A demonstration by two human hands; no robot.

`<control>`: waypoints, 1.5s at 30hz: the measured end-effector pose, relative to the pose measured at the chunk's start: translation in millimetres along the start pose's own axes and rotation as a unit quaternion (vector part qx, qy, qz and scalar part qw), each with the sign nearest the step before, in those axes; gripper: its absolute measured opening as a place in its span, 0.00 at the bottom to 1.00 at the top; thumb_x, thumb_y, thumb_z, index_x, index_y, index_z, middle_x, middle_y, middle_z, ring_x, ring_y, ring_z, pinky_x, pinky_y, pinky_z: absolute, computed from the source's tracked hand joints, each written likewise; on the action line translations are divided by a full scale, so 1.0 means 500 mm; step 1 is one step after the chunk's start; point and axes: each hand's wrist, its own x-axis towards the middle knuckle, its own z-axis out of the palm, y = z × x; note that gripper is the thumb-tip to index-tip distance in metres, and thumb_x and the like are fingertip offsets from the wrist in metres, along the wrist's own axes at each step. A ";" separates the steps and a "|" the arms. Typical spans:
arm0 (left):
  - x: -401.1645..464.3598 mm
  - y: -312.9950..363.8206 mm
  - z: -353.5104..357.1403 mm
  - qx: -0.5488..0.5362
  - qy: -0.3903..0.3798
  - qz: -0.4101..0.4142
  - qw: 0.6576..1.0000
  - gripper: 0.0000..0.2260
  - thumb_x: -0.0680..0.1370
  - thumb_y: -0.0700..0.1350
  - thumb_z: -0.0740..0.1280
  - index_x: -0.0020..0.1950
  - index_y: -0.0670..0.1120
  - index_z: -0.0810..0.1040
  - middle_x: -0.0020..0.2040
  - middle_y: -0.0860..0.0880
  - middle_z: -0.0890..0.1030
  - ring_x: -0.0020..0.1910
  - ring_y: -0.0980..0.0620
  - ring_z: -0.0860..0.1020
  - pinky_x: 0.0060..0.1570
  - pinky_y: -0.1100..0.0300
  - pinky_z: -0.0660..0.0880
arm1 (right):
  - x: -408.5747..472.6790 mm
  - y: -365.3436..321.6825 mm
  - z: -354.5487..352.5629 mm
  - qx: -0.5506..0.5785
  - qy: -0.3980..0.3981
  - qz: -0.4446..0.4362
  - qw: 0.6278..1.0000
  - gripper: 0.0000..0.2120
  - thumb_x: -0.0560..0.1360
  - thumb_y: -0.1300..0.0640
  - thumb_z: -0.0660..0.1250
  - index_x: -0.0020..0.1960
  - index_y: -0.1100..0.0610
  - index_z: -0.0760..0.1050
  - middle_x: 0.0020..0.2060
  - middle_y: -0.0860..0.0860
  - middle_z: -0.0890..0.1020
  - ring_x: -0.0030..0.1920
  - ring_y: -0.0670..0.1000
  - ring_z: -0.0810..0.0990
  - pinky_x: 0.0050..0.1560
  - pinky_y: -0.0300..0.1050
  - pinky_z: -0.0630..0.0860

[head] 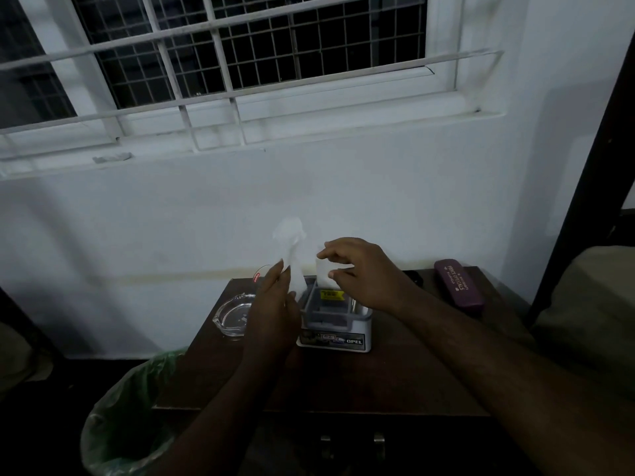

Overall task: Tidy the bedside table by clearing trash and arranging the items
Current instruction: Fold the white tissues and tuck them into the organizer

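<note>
my left hand [275, 304], at the centre of the frame, has its fingers closed round a crumpled white tissue [293, 255] that sticks up above it against the wall. my right hand [360, 273], just to its right, pinches a small white paper [326, 271] between thumb and fingers, right over the grey tray [328, 312] that sits in a tin [335, 341]. the tin's front reads "opel" in white; the smaller print beside it is too blurred to read. inside the tray is a yellow label [331, 295] with dark writing i can't make out. the tin stands in the middle of the dark table [395, 379]. left of my left hand, near the table's left edge, is a glass ashtray [232, 316]. at the table's upper right lies a maroon case [458, 286] with gold lettering, seemingly "prince opticals". in the lower left of the frame, beside the table, is a bin [127, 424] lined with a green bag.
</note>
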 end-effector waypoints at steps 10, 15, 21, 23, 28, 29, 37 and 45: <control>-0.008 0.008 0.005 -0.011 -0.055 -0.002 0.998 0.16 0.76 0.32 0.65 0.63 0.37 0.77 0.62 0.37 0.79 0.62 0.39 0.77 0.64 0.55 0.68 | -0.015 -0.003 -0.021 -0.018 -0.012 0.012 1.000 0.17 0.74 0.66 0.69 0.61 0.56 0.79 0.63 0.51 0.76 0.59 0.46 0.79 0.54 0.39 0.80; -0.017 0.015 -0.004 0.013 -0.107 0.011 0.994 0.15 0.78 0.50 0.65 0.63 0.47 0.79 0.53 0.45 0.85 0.57 0.41 0.79 0.64 0.41 0.69 | -0.025 -0.033 -0.040 -0.116 -0.055 -0.008 0.992 0.11 0.73 0.64 0.69 0.53 0.54 0.81 0.52 0.49 0.80 0.46 0.46 0.82 0.49 0.44 0.80; -0.072 0.010 -0.011 0.019 -0.054 0.016 0.998 0.21 0.76 0.49 0.70 0.67 0.46 0.72 0.64 0.42 0.78 0.64 0.45 0.75 0.62 0.52 0.72 | -0.066 -0.069 -0.060 -0.338 -0.229 0.098 0.908 0.15 0.69 0.51 0.74 0.55 0.50 0.80 0.54 0.48 0.80 0.55 0.51 0.79 0.52 0.47 0.77; -0.093 0.005 -0.003 0.031 -0.083 0.016 0.996 0.25 0.75 0.47 0.71 0.70 0.41 0.71 0.70 0.38 0.73 0.69 0.42 0.71 0.64 0.51 0.68 | -0.094 -0.082 -0.043 -0.401 -0.238 0.107 0.878 0.21 0.69 0.49 0.74 0.60 0.52 0.77 0.57 0.51 0.80 0.57 0.54 0.80 0.54 0.50 0.78; -0.123 0.005 0.025 0.030 -0.123 0.017 0.992 0.31 0.75 0.43 0.67 0.73 0.32 0.61 0.75 0.33 0.58 0.75 0.35 0.54 0.70 0.42 0.65 | -0.166 -0.106 0.028 -0.434 -0.209 0.135 0.866 0.32 0.70 0.48 0.72 0.69 0.59 0.67 0.67 0.58 0.73 0.60 0.58 0.78 0.53 0.52 0.75; -0.123 0.008 0.028 0.028 -0.123 0.020 0.992 0.31 0.75 0.43 0.66 0.74 0.33 0.59 0.76 0.33 0.56 0.75 0.35 0.53 0.70 0.42 0.64 | -0.172 -0.104 0.036 -0.435 -0.206 0.152 0.864 0.37 0.71 0.49 0.71 0.74 0.61 0.61 0.72 0.61 0.66 0.64 0.59 0.75 0.56 0.54 0.74; -0.080 0.025 0.065 0.084 -0.187 0.048 0.978 0.36 0.77 0.44 0.65 0.77 0.36 0.48 0.78 0.36 0.44 0.78 0.40 0.44 0.76 0.49 0.52 | -0.158 -0.062 0.030 -0.434 -0.188 0.202 0.857 0.48 0.72 0.47 0.70 0.79 0.60 0.44 0.79 0.59 0.47 0.76 0.62 0.59 0.62 0.56 0.71; -0.004 0.019 0.115 0.120 -0.239 0.019 0.963 0.40 0.76 0.46 0.64 0.78 0.37 0.41 0.78 0.37 0.39 0.78 0.39 0.40 0.77 0.49 0.46 | -0.108 0.010 0.035 -0.425 -0.172 0.222 0.860 0.48 0.74 0.46 0.69 0.79 0.58 0.39 0.79 0.57 0.42 0.77 0.63 0.53 0.66 0.57 0.68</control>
